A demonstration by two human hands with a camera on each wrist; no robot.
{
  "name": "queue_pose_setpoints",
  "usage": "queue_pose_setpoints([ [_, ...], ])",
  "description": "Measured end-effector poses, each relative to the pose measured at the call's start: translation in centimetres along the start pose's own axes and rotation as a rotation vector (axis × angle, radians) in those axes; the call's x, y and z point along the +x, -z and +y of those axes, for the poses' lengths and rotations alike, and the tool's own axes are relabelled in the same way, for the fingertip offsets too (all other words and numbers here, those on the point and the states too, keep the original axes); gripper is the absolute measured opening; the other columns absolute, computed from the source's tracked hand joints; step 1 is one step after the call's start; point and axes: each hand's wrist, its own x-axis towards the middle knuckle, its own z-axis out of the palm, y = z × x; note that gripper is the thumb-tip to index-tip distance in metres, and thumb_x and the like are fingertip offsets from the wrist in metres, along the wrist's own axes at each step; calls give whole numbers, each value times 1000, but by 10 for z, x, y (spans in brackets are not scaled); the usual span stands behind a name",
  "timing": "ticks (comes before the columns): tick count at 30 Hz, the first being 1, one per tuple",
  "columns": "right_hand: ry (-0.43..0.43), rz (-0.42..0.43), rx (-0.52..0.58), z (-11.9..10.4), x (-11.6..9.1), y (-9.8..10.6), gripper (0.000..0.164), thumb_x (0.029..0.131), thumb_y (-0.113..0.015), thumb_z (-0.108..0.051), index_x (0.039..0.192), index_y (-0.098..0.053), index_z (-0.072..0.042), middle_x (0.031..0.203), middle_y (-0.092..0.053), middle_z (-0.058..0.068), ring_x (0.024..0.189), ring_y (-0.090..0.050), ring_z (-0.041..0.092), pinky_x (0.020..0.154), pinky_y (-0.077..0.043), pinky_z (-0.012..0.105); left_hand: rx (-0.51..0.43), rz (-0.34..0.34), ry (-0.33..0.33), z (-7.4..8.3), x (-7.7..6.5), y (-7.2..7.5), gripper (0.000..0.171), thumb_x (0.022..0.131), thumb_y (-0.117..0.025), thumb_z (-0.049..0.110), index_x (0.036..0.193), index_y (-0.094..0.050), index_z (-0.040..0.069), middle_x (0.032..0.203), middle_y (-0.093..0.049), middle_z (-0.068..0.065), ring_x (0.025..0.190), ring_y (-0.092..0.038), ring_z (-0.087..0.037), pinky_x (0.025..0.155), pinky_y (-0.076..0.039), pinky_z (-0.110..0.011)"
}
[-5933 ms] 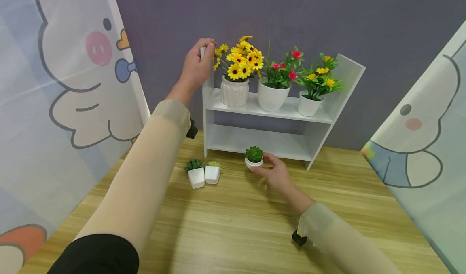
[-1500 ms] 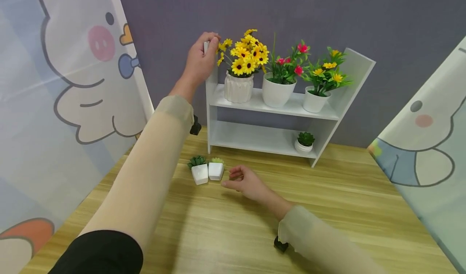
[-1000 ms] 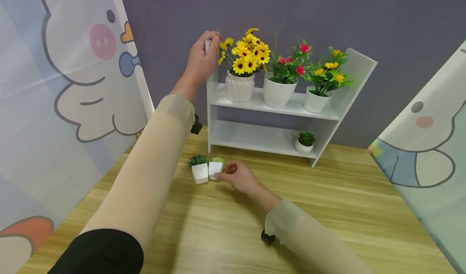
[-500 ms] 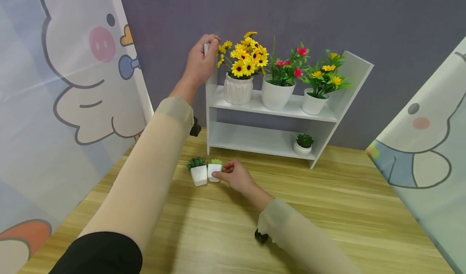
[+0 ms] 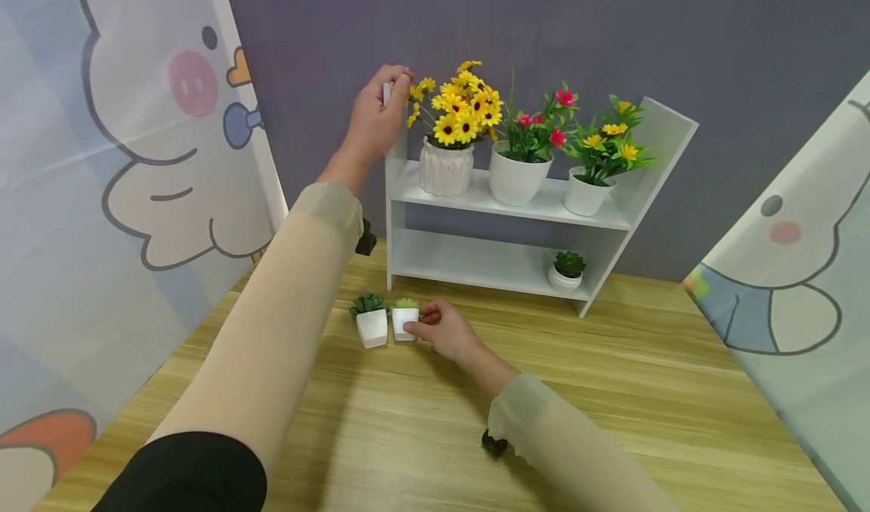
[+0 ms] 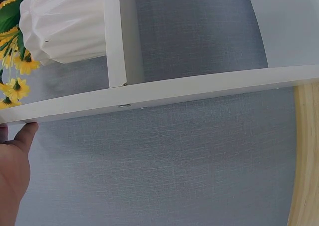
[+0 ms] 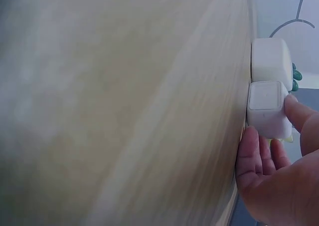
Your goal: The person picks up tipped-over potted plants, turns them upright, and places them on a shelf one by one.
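Note:
My left hand [image 5: 376, 115] grips the upper end of the left side panel of a white two-tier shelf [image 5: 476, 259]; in the left wrist view, its fingertips lie on the panel [image 6: 164, 92]. On the table, my right hand [image 5: 448, 334] pinches a small white pot [image 5: 405, 323] with a pale green succulent [image 5: 406, 303], thumb on its near side. The right wrist view shows that pot's square base [image 7: 265, 96] facing the camera. Just left of it lies another white pot [image 5: 372, 329] with a dark green succulent [image 5: 367, 305].
On the upper tier stand a ribbed pot of yellow flowers [image 5: 445, 168], a white pot with red flowers [image 5: 519, 176] and a smaller one with yellow-orange flowers [image 5: 587, 195]. A round succulent pot [image 5: 566, 276] sits at the lower tier's right end. Cartoon-printed sheets [image 5: 163, 195] flank the wooden table [image 5: 612, 391].
The round succulent pot went from my right hand onto the lower tier. That hand then moved left and took hold of the pale succulent's pot, tipping it more upright. My left hand kept its hold.

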Motion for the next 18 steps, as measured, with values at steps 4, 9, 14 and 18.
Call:
queue_pose_setpoints([
  [4,19,1,10,2,1,2,48,100,-83,-29,134,-65,-1,125,-69,15,98,-67,21,73,-56,28,7,1,-5,0,0,-1,45,119,-43,44,149,-60,15,156,-59,-1,135,-58,-17,117,-47,-31],
  [9,34,11,7,4,2,5,44,102,-80,-24,136,-66,1,126,-70,17,91,-67,19,68,-55,27,1,0,0,1,1,-1,45,119,-43,44,149,-60,15,156,-59,-1,136,-57,-17,117,-47,-30],
  [14,47,13,-3,6,3,8,40,104,-77,-20,137,-67,1,128,-71,19,92,-65,18,65,-53,24,-5,4,-2,-1,1,0,45,119,-43,43,148,-60,14,154,-60,-2,131,-57,-17,113,-47,-31],
  [18,33,8,13,6,3,8,46,104,-79,-25,140,-66,0,130,-70,17,96,-67,20,68,-55,26,-6,4,-5,-1,1,-1,45,119,-43,43,148,-61,14,153,-60,-3,129,-56,-16,112,-47,-31],
])
